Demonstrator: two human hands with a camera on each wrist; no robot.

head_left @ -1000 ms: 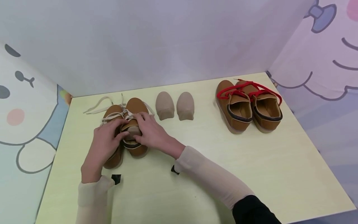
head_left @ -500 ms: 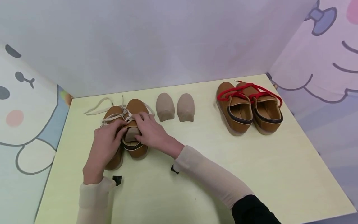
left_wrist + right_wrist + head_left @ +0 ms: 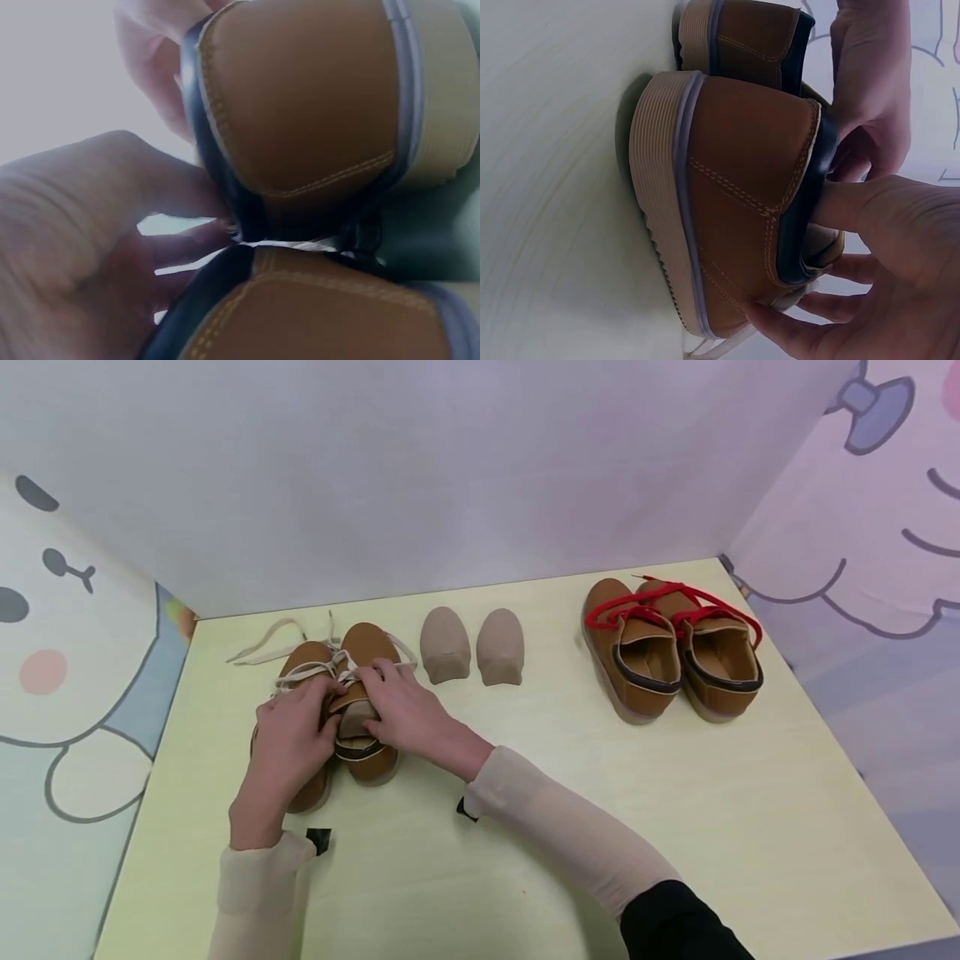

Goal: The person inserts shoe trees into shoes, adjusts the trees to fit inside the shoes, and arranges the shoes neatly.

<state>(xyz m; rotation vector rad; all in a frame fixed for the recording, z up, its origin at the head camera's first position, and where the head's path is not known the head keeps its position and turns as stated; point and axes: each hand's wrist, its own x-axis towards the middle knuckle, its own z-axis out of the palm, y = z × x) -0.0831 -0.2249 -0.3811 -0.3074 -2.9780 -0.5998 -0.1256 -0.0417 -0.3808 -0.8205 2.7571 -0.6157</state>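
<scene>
A brown shoe (image 3: 369, 643) with white laces stands on the left of the table, toe pointing away. Inside its opening shows a beige shoe insert (image 3: 356, 721), pushed partly under the tongue. My right hand (image 3: 408, 710) grips the shoe's right side, with the thumb in the opening and fingers outside, as the right wrist view shows on the dark collar (image 3: 806, 202). From the left my left hand (image 3: 288, 735) pinches the upper at the tongue, its thumb along the collar in the left wrist view. Beneath it the matching shoe (image 3: 309, 797) is partly hidden.
Two more beige inserts (image 3: 445, 647) lie side by side at the back middle. A second pair of brown shoes (image 3: 647, 693) with red laces (image 3: 697, 597) stands at the back right. A loose white lace (image 3: 262, 652) trails behind the left pair. Walls border the table (image 3: 600, 827).
My left hand has shifted slightly right, and its thumb has moved from over the insert to the opening's left edge. The right hand keeps its hold on the shoe.
</scene>
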